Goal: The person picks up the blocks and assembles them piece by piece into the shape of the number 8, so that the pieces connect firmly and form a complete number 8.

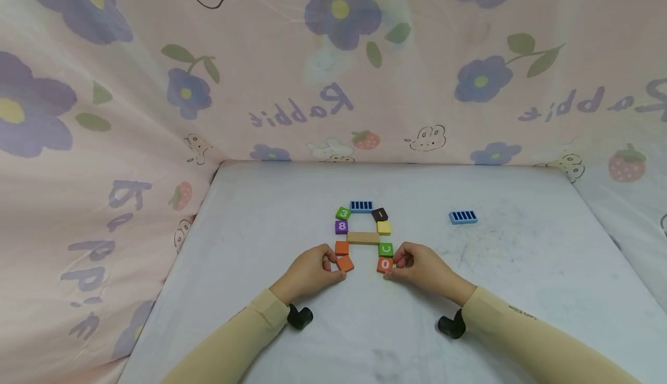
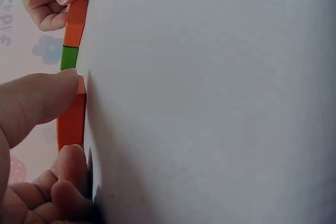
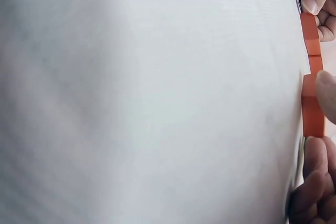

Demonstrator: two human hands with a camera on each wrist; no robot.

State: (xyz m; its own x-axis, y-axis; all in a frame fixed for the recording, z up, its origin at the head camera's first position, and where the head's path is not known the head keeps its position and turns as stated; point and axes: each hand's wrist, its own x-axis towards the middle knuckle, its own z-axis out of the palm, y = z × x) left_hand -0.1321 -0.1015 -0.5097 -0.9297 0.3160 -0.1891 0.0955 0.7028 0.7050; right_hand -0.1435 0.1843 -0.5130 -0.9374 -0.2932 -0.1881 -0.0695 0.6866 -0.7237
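My left hand (image 1: pixel 311 269) pinches a plain orange block (image 1: pixel 345 264) between thumb and fingers, tilted slightly on the white table. Just above it lies another orange block (image 1: pixel 341 248). On the other side, my right hand (image 1: pixel 424 267) pinches an orange block marked 0 (image 1: pixel 385 264), which sits below a green block (image 1: pixel 386 249) with a white curved mark. In the left wrist view, thumb and fingertips are at opposite ends of the orange block (image 2: pixel 71 121). The right wrist view shows the same hold on its orange block (image 3: pixel 313 114).
A tan plank (image 1: pixel 363 238) bridges the two columns. Above it are purple (image 1: pixel 341 227), green (image 1: pixel 343 214), yellow (image 1: pixel 384 228) and black (image 1: pixel 380 215) blocks, topped by a blue striped block (image 1: pixel 361 206). Another blue striped block (image 1: pixel 463 217) lies apart at right. Patterned curtains (image 1: pixel 417 71) surround the table.
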